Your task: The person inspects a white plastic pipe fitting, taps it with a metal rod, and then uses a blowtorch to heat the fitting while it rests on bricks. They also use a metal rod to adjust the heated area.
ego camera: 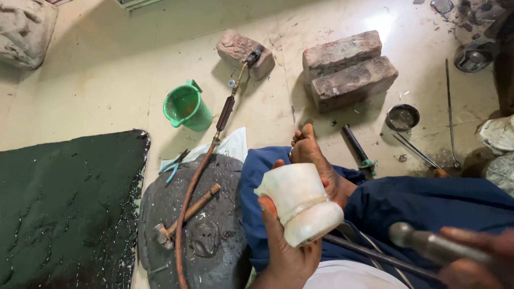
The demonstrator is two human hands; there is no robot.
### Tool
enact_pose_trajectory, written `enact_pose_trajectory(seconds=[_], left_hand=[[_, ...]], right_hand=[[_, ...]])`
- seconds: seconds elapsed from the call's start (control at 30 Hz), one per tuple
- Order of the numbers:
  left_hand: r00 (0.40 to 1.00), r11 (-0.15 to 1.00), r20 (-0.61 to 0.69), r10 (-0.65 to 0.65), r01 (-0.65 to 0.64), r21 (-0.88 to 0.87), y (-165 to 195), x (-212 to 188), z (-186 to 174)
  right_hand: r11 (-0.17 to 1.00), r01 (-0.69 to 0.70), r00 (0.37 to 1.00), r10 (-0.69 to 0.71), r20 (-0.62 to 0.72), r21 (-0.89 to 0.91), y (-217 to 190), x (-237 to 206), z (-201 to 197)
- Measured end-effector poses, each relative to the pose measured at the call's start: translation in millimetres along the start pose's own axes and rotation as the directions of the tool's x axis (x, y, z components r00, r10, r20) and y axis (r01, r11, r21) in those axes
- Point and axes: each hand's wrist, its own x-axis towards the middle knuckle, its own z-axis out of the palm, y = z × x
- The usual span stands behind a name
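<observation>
A hammer (182,218) lies on the dark round slab (214,251) at nine o'clock of the left hand (284,246), whose grip wraps a white stone cup (300,206) at centre. At four o'clock, the right hand (476,257) clasps a round-headed metal tool (428,243).

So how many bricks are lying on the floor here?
3: one brick under the torch tip at top centre, and two bricks side by side to its right. Others may lie outside the view.
</observation>
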Motion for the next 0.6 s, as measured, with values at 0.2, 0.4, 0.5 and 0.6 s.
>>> enact_pose_trajectory(seconds=[0.2,0.4,0.5,0.6], left_hand=[[0.888,0.313,0.2,-0.415,0.345,-0.885,29,21,9],[0.894,0.398,0.213,-0.395,0.375,-0.837,38,23,14],[0.946,0.603,0.182,-0.268,0.312,-0.734,35,17,13],[0.982,0.822,0.158,-0.099,0.17,-0.544,32,6,14]], right_hand=[[0.936,0.194,0.948,-0.102,-0.3,0.295,5,13,7],[0.908,-0.403,0.915,0.401,0.037,0.118,25,-7,17],[0.933,-0.302,0.929,0.241,0.282,0.197,27,-19,29],[0.929,-0.218,0.946,0.126,0.297,0.3,14,-24,41]])
